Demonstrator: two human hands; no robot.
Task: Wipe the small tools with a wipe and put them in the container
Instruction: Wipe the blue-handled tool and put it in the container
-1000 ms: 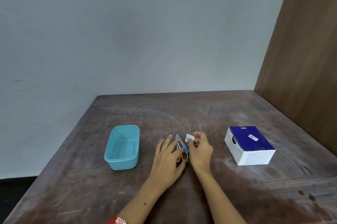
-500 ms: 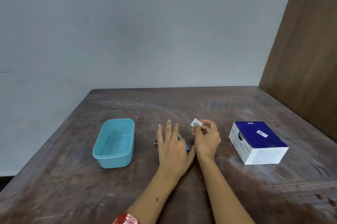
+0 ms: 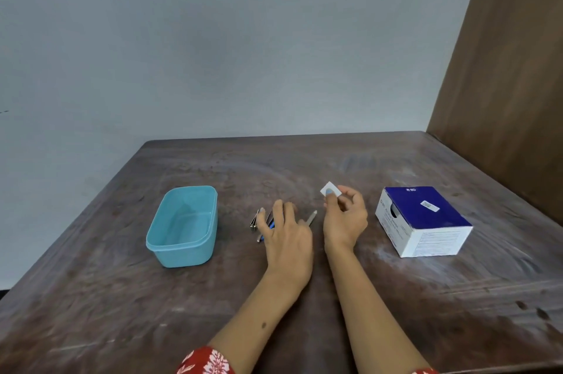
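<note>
Nearest us, our red floral sleeve (image 3: 204, 362) shows at the bottom edge, and both forearms reach out over the worn brown surface (image 3: 122, 312). Our left hand (image 3: 288, 239) lies over the small tools (image 3: 259, 222), its fingers spread on them; whether it grips any we cannot tell. One slim metal tool (image 3: 311, 217) pokes out between our hands. Our right hand (image 3: 345, 219) pinches a small white wipe (image 3: 329, 190), lifted just above the surface. The light blue container (image 3: 182, 225) sits left of the tools, a blue and white box (image 3: 422, 219) to the right. Beyond stands the grey wall (image 3: 243, 38).
</note>
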